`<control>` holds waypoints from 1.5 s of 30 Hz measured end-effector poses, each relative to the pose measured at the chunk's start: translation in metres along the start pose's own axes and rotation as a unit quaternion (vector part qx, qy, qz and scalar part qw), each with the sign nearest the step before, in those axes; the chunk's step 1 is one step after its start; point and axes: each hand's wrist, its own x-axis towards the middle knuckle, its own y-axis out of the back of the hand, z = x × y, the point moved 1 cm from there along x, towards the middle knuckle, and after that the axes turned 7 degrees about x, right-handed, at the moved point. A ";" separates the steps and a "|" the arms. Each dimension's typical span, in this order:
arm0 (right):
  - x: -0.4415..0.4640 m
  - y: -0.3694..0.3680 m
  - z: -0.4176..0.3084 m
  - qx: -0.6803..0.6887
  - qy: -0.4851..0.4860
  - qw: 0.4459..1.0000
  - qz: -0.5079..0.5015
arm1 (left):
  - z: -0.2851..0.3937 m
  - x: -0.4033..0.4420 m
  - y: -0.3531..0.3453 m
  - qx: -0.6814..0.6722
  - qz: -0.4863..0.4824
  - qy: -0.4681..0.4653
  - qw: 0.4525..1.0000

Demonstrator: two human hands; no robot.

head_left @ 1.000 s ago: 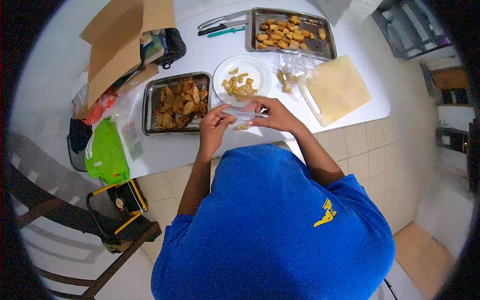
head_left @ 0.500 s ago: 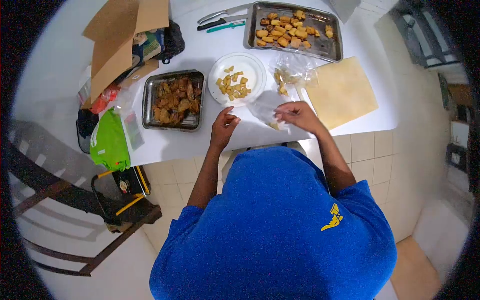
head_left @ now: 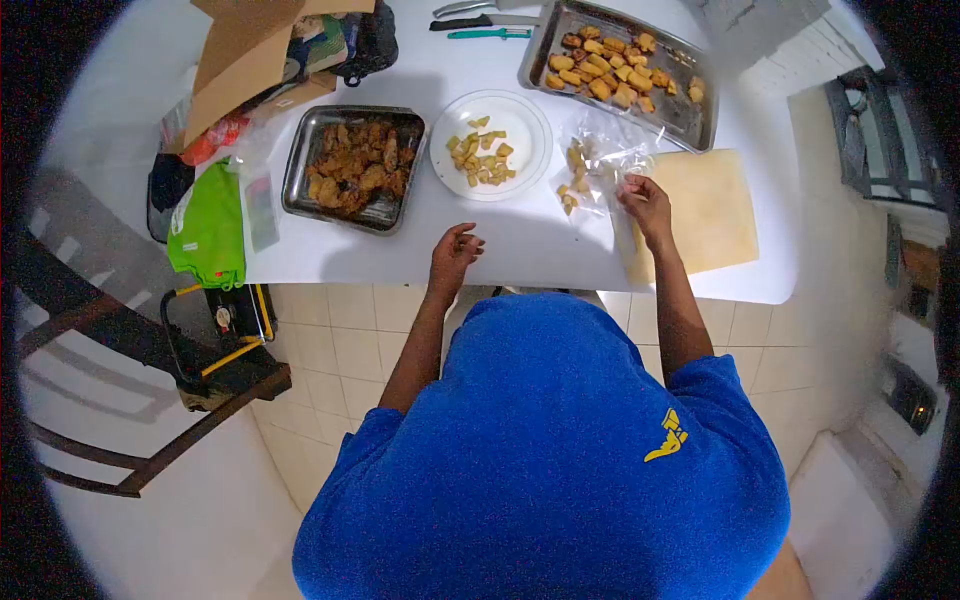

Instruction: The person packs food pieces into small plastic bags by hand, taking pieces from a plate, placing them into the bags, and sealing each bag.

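Note:
My right hand (head_left: 648,208) reaches over the left edge of a tan cutting board (head_left: 705,215), its fingers pinched at a clear plastic bag (head_left: 622,150). Pale food pieces (head_left: 577,180) show inside the clear plastic, where separate bags are hard to tell apart. Over the table's front edge, my left hand (head_left: 456,258) is empty, its fingers loosely curled and apart. It is nearest to a white plate (head_left: 535,160) of small pale cut pieces (head_left: 482,155), without touching it.
A metal tray (head_left: 355,222) of browned meat pieces stands at left. Farther back lie a baking tray (head_left: 690,125) of roasted golden chunks, knives (head_left: 480,21) and a teal peeler (head_left: 490,33). An open cardboard box (head_left: 240,70) and a green bag (head_left: 208,230) occupy the left end.
My right hand has moved right with a small clear bag, from below the plate to the bags by the cutting board. My left hand has drawn back from the plate. The view has shifted slightly.

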 end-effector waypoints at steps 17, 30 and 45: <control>-0.025 -0.065 -0.124 -0.154 0.153 0.951 0.220 | -0.092 0.034 0.256 -0.033 0.399 -0.122 0.908; -0.075 -0.279 -0.120 -0.230 0.169 0.958 0.025 | -0.100 0.067 0.441 0.583 0.314 0.106 0.742; -0.070 -0.334 -0.139 -0.191 0.110 0.975 0.032 | -0.053 0.205 0.548 0.531 0.248 -0.253 0.770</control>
